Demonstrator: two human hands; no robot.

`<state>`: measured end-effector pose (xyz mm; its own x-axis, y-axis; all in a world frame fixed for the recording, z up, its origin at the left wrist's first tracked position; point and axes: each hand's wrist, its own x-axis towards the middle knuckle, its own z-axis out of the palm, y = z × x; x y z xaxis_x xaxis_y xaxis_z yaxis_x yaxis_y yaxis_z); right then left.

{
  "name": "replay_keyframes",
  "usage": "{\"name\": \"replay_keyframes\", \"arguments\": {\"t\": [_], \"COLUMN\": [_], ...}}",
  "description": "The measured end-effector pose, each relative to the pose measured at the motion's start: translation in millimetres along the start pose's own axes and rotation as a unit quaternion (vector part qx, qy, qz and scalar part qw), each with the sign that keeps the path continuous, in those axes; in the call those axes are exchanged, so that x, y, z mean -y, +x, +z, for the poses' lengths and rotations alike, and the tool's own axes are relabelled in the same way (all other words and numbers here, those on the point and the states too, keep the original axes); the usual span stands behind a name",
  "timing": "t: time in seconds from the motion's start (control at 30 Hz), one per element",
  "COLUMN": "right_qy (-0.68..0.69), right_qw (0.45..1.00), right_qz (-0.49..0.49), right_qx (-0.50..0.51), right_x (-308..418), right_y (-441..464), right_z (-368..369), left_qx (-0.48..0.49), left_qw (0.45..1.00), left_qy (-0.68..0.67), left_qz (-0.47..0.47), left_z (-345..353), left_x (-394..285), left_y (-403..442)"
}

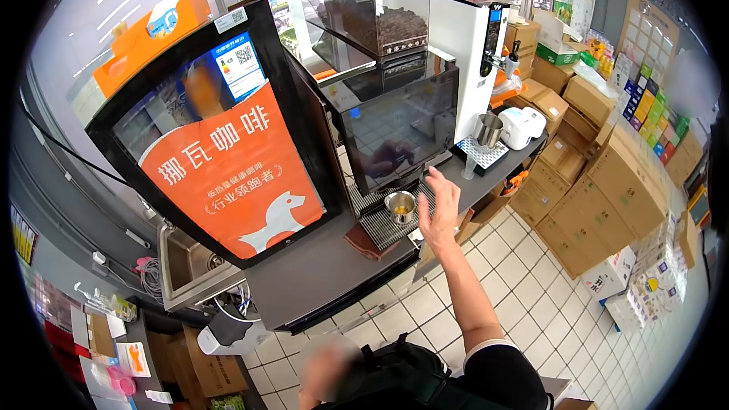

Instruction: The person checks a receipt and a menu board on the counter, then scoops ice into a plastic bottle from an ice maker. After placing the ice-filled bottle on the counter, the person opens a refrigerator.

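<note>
My right hand (440, 209) is raised in front of the coffee machine (402, 118), with its fingers apart and nothing visible in them. Just left of it, a small metal cup (400, 206) stands upright on the machine's slatted drip tray (378, 229), with something yellowish inside. A folded brown cloth (363, 243) lies at the tray's front left corner. Low in the view, close to my body, is my left hand (323, 368); it is blurred and its fingers cannot be made out.
A black-framed cabinet with an orange front (235, 175) stands left of the machine, beside a metal sink (186, 258). To the right are a white dispenser (474, 61), a steel pitcher (487, 130) and a white appliance (520, 127). Stacked cardboard boxes (592, 197) line the right side.
</note>
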<state>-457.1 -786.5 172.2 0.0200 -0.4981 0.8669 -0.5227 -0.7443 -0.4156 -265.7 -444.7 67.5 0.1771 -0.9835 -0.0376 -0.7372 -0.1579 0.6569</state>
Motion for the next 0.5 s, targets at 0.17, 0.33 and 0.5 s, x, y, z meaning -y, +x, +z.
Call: {"name": "replay_keyframes", "arguments": {"t": [0.17,0.33,0.5], "right_qy": [0.005,-0.009,0.005], "right_qw": [0.999,0.999,0.998], "right_qz": [-0.024,-0.029,-0.050], "right_qx": [0.028,0.019,0.030], "right_x": [15,22,24], "right_y": [-1,4,8], "right_z": [9,12,19], "left_qx": [-0.009,0.030,0.033], "left_qw": [0.996,0.997,0.997], "left_qy": [0.069,-0.038,-0.038], "left_qz": [0.061,-0.060,-0.059], "left_z": [5,6,11], "left_x": [2,1,6], "left_y": [-2,-10,-18]}}
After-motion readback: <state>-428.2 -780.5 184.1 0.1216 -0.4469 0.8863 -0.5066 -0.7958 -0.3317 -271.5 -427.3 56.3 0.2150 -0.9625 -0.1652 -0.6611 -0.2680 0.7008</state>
